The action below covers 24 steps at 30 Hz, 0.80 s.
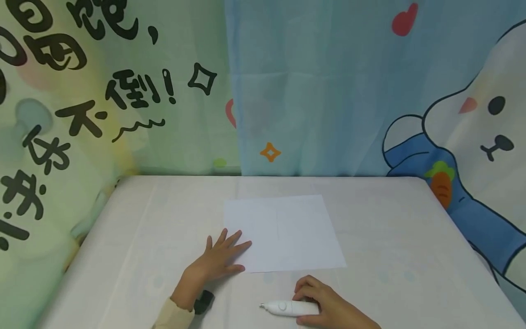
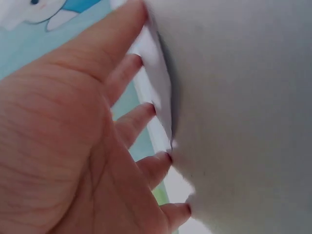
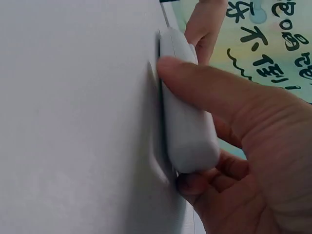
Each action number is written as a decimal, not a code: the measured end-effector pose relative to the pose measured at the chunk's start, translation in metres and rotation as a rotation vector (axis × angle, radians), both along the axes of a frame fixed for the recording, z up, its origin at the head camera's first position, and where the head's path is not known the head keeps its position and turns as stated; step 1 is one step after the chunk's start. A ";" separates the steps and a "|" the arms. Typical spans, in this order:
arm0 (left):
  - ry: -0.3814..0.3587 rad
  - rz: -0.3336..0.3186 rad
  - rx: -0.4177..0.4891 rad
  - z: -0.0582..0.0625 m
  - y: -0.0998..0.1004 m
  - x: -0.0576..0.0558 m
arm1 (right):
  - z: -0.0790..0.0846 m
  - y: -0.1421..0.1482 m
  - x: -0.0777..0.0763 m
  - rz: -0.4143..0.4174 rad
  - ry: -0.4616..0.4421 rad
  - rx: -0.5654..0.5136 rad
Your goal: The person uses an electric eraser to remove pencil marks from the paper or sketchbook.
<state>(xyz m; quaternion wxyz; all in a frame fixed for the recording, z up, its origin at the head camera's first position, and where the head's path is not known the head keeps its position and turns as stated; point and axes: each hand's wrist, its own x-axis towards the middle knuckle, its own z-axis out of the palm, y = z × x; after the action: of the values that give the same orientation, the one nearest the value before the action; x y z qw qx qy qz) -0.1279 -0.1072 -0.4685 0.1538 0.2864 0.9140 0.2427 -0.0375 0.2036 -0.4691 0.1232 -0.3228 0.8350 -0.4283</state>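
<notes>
A sheet of white paper (image 1: 287,233) lies flat on the white-covered table. My left hand (image 1: 222,258) rests at its lower left edge with fingers spread; in the left wrist view the fingertips (image 2: 163,158) press along the paper's edge (image 2: 158,83), which lifts slightly. Below the paper, my right hand (image 1: 328,304) grips a white pen-shaped device (image 1: 289,308) with a small metal tip pointing left and a round button on its body. Seen from the right wrist, the thumb lies along one side of the chunky white device (image 3: 187,122), with fingers curled under it, close over the tabletop.
The tabletop (image 1: 390,228) stretches around the paper on all sides. Behind it hangs a blue and green printed curtain (image 1: 312,91) with dark lettering at left and a cartoon figure at right. A black wrist device (image 1: 204,302) sits at the left wrist, beside a cream sleeve (image 1: 174,315).
</notes>
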 end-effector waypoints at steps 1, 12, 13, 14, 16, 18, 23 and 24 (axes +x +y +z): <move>-0.002 0.000 0.004 0.000 0.000 0.000 | 0.000 0.000 0.001 -0.002 -0.020 -0.012; -0.017 0.004 0.023 -0.001 -0.001 0.001 | -0.005 -0.006 0.006 -0.074 -0.444 -0.229; -0.018 0.003 0.025 -0.001 -0.001 0.001 | -0.006 -0.006 0.007 -0.086 -0.493 -0.261; -0.018 0.003 0.030 -0.001 -0.002 0.002 | -0.007 -0.006 0.008 -0.101 -0.529 -0.289; -0.019 0.000 0.036 -0.001 -0.002 0.002 | -0.007 -0.007 0.010 -0.148 -0.578 -0.332; -0.019 0.001 0.037 -0.001 -0.002 0.002 | -0.007 -0.007 0.011 -0.196 -0.597 -0.384; -0.024 0.001 0.035 -0.001 -0.001 0.000 | -0.009 -0.001 0.008 -0.133 -0.558 -0.699; -0.026 0.001 0.035 -0.001 -0.001 0.001 | -0.010 0.001 0.007 -0.091 -0.563 -0.786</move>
<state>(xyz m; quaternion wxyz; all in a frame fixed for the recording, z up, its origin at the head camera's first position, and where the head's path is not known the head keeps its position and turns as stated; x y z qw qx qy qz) -0.1273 -0.1084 -0.4698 0.1603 0.2854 0.9077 0.2624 -0.0303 0.2050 -0.4793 0.1945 -0.1797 0.5574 -0.7869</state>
